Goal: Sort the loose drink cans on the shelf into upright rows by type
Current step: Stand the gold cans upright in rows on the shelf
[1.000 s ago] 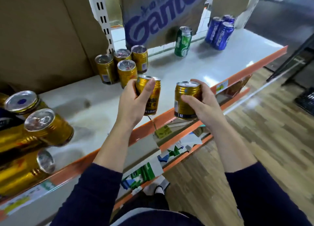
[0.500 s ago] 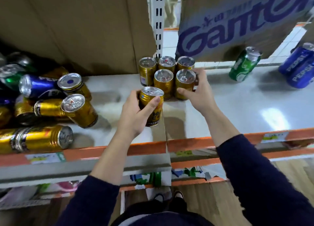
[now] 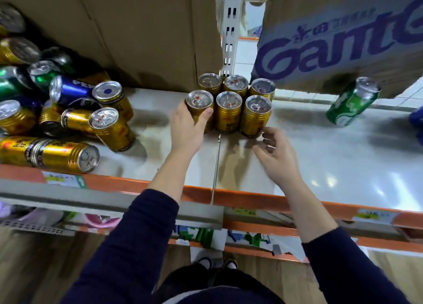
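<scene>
Several gold cans stand upright in two rows at the back middle of the shelf. My left hand grips the front-left gold can, which stands at the left end of the front row. My right hand hovers just in front of the front-right gold can, fingers loosely curled and holding nothing. A heap of loose gold, blue and green cans lies on its side at the left. One green can stands tilted at the right.
Cardboard boxes close off the back of the shelf, one printed with purple letters. A white slotted upright rises between them. A blue can shows at the right edge. The orange shelf lip runs along the front.
My left hand carried its gold can back and set it at the left end of the front row. My right hand let go of its can and drew back toward me.
</scene>
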The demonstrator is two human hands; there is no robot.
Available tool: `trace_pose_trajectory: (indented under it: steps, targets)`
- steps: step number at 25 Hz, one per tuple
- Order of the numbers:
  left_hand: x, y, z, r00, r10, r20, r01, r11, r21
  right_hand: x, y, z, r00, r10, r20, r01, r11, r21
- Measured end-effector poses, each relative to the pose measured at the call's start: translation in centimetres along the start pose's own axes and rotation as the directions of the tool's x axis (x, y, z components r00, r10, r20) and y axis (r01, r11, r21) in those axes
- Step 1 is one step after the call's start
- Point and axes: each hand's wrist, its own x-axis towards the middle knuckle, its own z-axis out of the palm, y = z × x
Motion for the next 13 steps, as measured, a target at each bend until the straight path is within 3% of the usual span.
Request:
trace_pose_trajectory:
  steps: [5, 13]
  targets:
    - [-1.1, -1.5, -0.5, 0.994, 0.003, 0.114, -0.003, 1.000, -0.007, -0.5, -1.0, 0.2, 0.998, -0.046, 0.033, 0.046, 0.999, 0.003]
    - [-5.7, -3.5, -8.6, 0.995, 0.060, -0.084, -0.062, 0.998, -0.024, -1.7, -5.8, 5.7, 0.969, -0.185, 0.164, 0.159, 0.974, 0.161]
